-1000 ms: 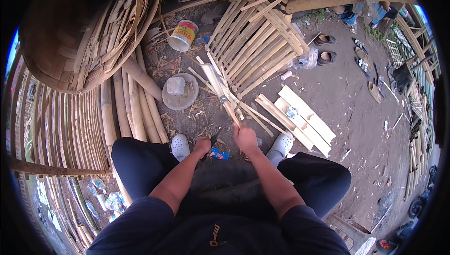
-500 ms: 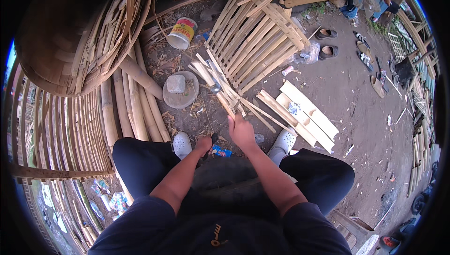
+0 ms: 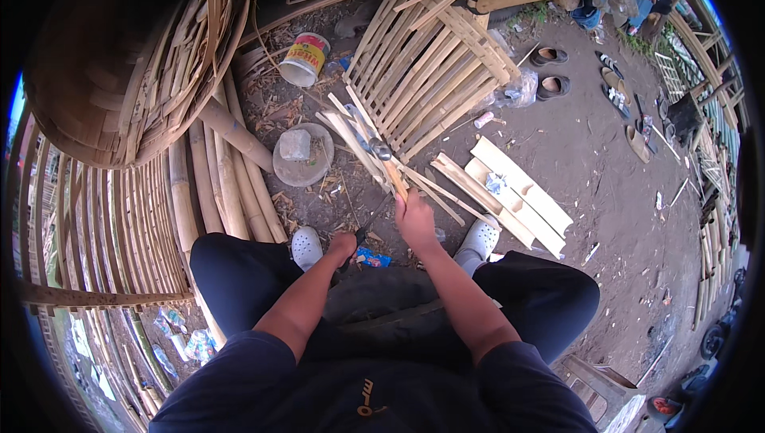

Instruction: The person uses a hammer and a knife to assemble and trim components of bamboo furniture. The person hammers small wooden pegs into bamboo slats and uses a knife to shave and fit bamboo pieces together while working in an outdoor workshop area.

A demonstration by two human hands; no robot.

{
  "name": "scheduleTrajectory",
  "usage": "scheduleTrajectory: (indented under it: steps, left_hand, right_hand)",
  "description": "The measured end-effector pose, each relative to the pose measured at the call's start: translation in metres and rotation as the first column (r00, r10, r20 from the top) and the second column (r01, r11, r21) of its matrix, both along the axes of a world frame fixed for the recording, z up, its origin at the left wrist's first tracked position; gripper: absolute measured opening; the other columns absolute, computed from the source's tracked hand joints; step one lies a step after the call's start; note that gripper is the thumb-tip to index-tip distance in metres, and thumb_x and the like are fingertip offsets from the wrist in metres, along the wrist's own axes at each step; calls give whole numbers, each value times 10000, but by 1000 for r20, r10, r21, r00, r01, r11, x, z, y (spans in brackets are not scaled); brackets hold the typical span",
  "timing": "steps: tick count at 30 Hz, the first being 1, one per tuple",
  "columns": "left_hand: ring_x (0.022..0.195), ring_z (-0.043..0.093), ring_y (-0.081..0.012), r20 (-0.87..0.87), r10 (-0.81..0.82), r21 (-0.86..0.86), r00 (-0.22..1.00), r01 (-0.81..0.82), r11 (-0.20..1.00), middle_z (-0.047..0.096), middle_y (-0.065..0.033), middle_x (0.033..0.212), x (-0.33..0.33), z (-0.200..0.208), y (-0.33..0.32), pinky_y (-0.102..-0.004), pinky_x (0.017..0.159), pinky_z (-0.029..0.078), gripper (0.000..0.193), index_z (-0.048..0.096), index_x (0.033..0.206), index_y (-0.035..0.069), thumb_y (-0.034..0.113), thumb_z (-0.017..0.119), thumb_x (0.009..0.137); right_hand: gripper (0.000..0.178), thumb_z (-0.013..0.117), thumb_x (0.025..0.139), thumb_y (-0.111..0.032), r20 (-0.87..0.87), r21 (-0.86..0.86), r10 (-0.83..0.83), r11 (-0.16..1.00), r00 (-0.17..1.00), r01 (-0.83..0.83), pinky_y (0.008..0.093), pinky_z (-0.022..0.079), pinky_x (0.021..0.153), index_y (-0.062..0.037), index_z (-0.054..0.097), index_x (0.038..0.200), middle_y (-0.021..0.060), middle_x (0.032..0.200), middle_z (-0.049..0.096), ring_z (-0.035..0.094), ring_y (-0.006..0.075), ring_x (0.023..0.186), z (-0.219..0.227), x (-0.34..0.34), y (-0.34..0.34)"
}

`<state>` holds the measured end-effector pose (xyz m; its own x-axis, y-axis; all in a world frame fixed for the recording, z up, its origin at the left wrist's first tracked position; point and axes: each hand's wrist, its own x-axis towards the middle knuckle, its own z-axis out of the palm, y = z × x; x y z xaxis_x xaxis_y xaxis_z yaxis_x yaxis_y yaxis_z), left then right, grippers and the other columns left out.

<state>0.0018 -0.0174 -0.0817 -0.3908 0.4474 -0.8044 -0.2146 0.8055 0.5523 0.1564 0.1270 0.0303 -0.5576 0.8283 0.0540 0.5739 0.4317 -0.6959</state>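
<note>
My right hand (image 3: 416,222) gripped hammer (image 3: 389,164) by wooden handle, metal head raised over bamboo strips (image 3: 355,134) on dirt ahead of my knees. My left hand (image 3: 345,244) closed around thin dark tool (image 3: 368,224), tip angled toward strips. Stone (image 3: 294,144) sat on round slab (image 3: 319,170) just left. Tin can (image 3: 304,59) lay beyond. Woven panel (image 3: 430,74) spread behind strips. White clogs (image 3: 306,246) on my feet.

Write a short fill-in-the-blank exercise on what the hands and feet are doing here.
1. The right hand grips a tool with a ____ handle.
2. The left hand rests beside the left ____.
3. A grey stone lies on a round ____.
Missing words: wooden; shoe; disc.
</note>
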Motion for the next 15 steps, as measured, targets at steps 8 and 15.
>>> scheduleTrajectory:
  steps: [8,15]
  left_hand:
    - [403,534,-243,-228,-266,-112,937,246,963,540,-157,542,18,8,6,-396,378,406,211,535,721,-33,61,389,842]
    - [421,548,-229,-54,-58,-75,997,54,996,553,-139,542,9,-4,2,-383,381,403,282,549,686,-22,128,391,865]
  right_hand:
    - [393,449,960,-353,254,-100,114,991,961,-91,516,528,625,30,536,943,255,726,637,636,446,685,-72,24,-23]
    - [393,471,954,-336,138,-60,110,993,984,-103,488,534,598,39,573,1010,260,756,642,644,428,676,-51,17,-18]
